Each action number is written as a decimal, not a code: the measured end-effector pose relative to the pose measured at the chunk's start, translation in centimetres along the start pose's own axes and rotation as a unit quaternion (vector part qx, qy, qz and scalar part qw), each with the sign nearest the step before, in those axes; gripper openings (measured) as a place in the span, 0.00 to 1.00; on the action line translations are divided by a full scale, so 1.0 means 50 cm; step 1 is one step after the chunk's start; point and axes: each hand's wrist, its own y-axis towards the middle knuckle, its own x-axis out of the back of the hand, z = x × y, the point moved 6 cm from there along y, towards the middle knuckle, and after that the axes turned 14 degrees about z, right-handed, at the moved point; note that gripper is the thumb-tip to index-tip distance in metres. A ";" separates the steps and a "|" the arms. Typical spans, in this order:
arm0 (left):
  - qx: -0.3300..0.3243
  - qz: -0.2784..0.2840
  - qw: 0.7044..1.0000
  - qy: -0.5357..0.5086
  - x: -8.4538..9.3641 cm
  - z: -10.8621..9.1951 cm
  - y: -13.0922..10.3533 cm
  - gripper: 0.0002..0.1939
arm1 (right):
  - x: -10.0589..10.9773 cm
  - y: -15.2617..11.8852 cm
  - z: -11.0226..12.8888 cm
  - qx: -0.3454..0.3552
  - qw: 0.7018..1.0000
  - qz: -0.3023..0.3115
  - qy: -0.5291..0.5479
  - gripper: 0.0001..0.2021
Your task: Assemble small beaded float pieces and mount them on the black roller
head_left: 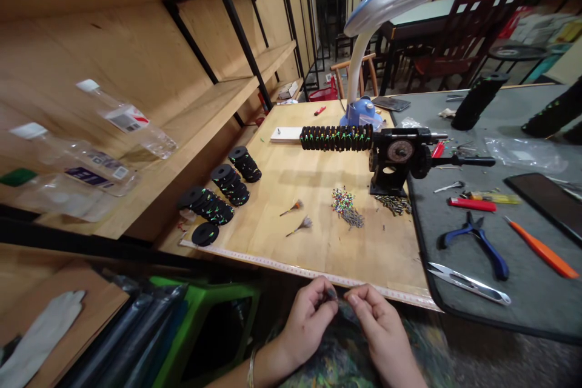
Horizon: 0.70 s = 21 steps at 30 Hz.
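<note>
Beads (343, 199) are lying heaped on the wooden counter (254, 230), small metal parts (352, 218) touching the heap, probably so that both are sitting within easy reach. Two feather-tipped pieces (304, 225) are lying apart from each other, perhaps to spare their tips. Black rolls (231, 184) are lining the left side, and pliers (475, 229) are resting on the dark mat (536, 312) at the right, seemingly sorted by kind. Near the counter's front edge, we are holding the left hand (311, 318) curled, thumb and fingertips clamped on a small dark piece (331, 294). The right hand (379, 321) is facing it, just beside, thumb and forefinger meeting; we are finding the view too coarse for naming the piece or telling whether the right is pinching anything. We are reading this close, facing hold as a way of steadying something small.
</note>
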 end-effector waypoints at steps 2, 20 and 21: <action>-0.010 -0.012 1.000 0.018 0.003 -0.003 0.000 0.04 | -0.001 0.000 -0.001 0.004 1.000 -0.001 -0.004 0.20; -0.052 -0.033 0.989 0.137 0.022 -0.031 -0.007 0.07 | -0.024 0.002 0.000 -0.014 0.993 0.100 -0.067 0.12; -0.057 -0.036 0.987 0.144 0.026 -0.035 -0.007 0.08 | -0.026 0.001 0.001 -0.016 0.991 0.104 -0.081 0.12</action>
